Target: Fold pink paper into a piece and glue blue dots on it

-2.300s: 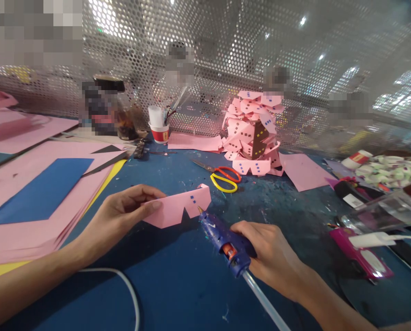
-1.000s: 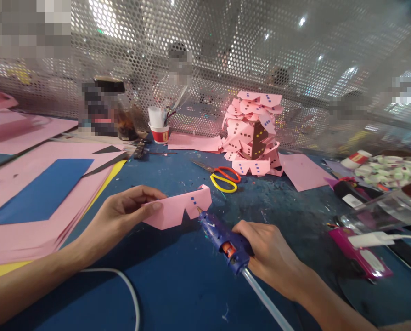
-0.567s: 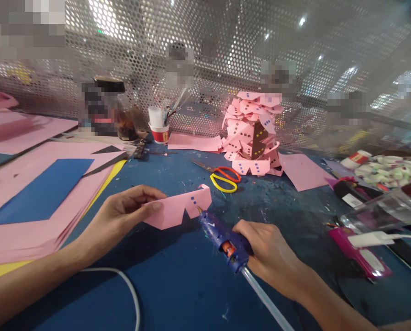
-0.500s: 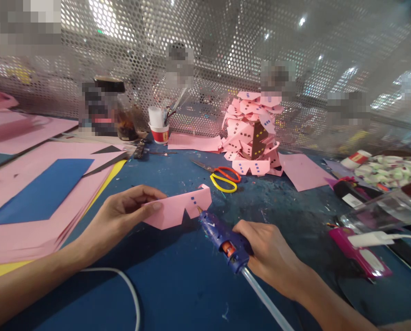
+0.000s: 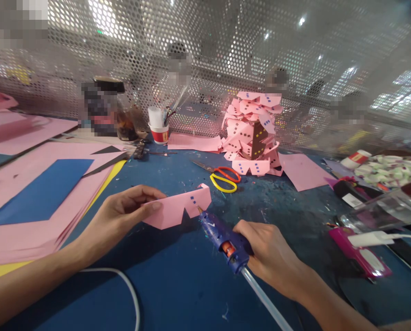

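Pinched between the thumb and fingers of my left hand [image 5: 124, 214] is a pink paper cutout [image 5: 172, 211] with a V-shaped notch and small blue squares near its right end. My right hand [image 5: 269, 253] is wrapped round a blue glue gun [image 5: 226, 239], with a clear glue stick [image 5: 265, 296] coming out of its back. The gun's nozzle is at the cutout's lower right edge, close to the blue squares. Scissors [image 5: 226, 179] with red and yellow handles lie behind the cutout.
A heap of pink cutouts [image 5: 241, 128] stands at the back. Pink sheets [image 5: 29, 243] and a blue sheet [image 5: 43, 193] lie left. A paper cup [image 5: 160, 134] holds tools. To the right are a magenta device [image 5: 358, 253] and a clear container [image 5: 377, 214]. A white cable [image 5: 131, 289] curves in front.
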